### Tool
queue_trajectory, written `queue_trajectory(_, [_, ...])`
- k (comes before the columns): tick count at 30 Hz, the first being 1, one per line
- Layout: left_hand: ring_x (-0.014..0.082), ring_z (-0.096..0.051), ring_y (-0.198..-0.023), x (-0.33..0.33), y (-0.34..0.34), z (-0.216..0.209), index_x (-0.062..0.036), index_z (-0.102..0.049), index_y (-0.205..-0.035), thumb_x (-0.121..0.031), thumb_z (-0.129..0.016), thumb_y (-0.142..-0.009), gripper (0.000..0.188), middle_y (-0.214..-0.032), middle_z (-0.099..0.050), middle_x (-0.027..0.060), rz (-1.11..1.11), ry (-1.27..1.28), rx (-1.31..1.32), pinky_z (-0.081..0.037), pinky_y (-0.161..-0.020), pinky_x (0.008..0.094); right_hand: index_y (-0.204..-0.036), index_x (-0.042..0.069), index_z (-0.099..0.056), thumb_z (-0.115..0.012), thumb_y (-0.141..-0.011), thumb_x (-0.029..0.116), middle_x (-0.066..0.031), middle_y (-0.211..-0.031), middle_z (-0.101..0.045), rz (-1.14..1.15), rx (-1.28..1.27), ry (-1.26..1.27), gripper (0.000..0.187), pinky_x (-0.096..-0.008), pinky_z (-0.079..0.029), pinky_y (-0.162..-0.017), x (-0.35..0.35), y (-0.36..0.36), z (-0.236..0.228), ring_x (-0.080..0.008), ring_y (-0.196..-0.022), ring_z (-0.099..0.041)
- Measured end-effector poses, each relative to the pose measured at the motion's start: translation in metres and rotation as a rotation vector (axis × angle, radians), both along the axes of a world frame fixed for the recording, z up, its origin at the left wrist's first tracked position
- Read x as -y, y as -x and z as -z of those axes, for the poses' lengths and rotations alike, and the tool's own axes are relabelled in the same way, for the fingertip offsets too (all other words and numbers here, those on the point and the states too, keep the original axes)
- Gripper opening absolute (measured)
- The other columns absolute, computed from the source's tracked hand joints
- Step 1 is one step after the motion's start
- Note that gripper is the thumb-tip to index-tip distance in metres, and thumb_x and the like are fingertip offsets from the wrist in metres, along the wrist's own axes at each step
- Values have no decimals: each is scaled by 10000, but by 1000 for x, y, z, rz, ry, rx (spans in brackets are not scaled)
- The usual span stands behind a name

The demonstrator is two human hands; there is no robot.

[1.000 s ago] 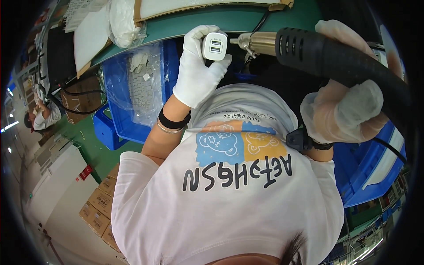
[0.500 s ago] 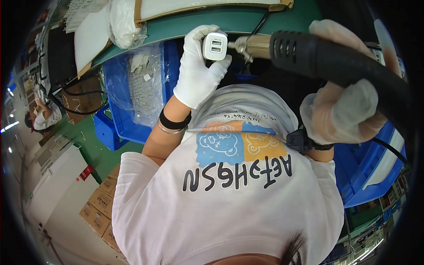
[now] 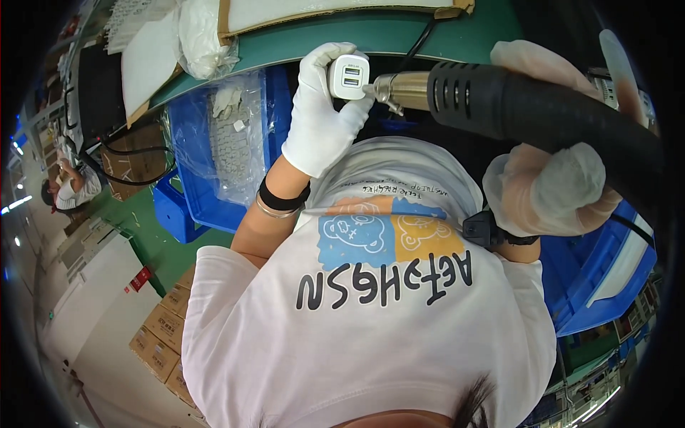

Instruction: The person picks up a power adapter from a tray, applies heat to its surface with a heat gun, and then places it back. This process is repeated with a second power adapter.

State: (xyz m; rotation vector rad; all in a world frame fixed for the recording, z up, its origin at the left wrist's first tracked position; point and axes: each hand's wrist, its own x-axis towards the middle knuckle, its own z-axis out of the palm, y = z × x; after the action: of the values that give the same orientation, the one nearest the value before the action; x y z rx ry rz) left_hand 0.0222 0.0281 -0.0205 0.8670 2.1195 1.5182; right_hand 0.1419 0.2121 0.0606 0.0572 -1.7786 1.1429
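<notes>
My left hand, in a white glove, grips a small white USB charger between fingers and thumb. Its two dark ports face up toward me. On the right, my right hand, in a thin whitish glove, is closed round a thick black-handled tool with a metal nozzle. The tool lies sideways, its narrow tip pointing left at the lower right corner of the charger. Tip and charger appear to meet there, though I cannot tell whether they touch. The handle hides part of my right fingers.
Beyond my hands runs a green tabletop with a cardboard-edged white tray and a plastic bag. Blue bins stand left and right. Cartons are stacked lower left; another person is far left.
The tool has shifted left and slightly down, bringing its tip from beside the charger to its lower right corner. My left hand and the charger have moved only a little.
</notes>
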Motion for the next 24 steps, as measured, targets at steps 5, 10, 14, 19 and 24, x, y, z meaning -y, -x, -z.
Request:
queue_trajectory(5, [192, -571, -991, -2, -2, -2, -45, -418, -1224, 13, -691, -728, 569, -1108, -552, 104, 3, -68, 156, -463, -881, 300, -1245, 3, -469, -609, -893, 353, -273, -883, -675, 32, -8, 85, 516, -365, -580, -713, 8, -1, -5, -288, -771, -704])
queue_trajectory(10, [189, -574, -992, 0, -1, 0, -43, -417, -1224, 15, -689, -731, 566, -1110, -554, 106, -14, 25, 30, -464, -882, 298, -1235, 10, -485, -624, -880, 363, -272, -886, -675, 49, -21, 196, 519, -370, -577, -726, 13, 0, -2, -291, -780, -703])
queue_trajectory(14, [189, -576, -989, -2, -2, -3, -42, -419, -1221, 17, -685, -735, 558, -1109, -554, 106, 11, -11, 20, -464, -883, 300, -1235, 12, -489, -630, -876, 368, -272, -886, -675, 15, -26, 139, 525, -370, -577, -729, -15, -8, 14, -293, -783, -703])
queue_trajectory(19, [189, -575, -992, -2, -1, -2, -42, -417, -1222, 22, -680, -738, 555, -1108, -558, 105, 0, -26, 24, -466, -881, 300, -1254, 5, -478, -630, -878, 367, -273, -880, -675, -71, 58, 55, 544, -358, -579, -715, -7, -7, 0, -293, -771, -702])
queue_trajectory(24, [180, -573, -1001, -2, 0, 0, -39, -410, -1226, 39, -670, -736, 560, -1111, -559, 104, 19, -46, 12, -465, -885, 293, -1270, -2, -465, -628, -881, 361, -276, -886, -673, 126, -58, 0, 556, -342, -581, -693, 0, 2, 3, -288, -748, -702])
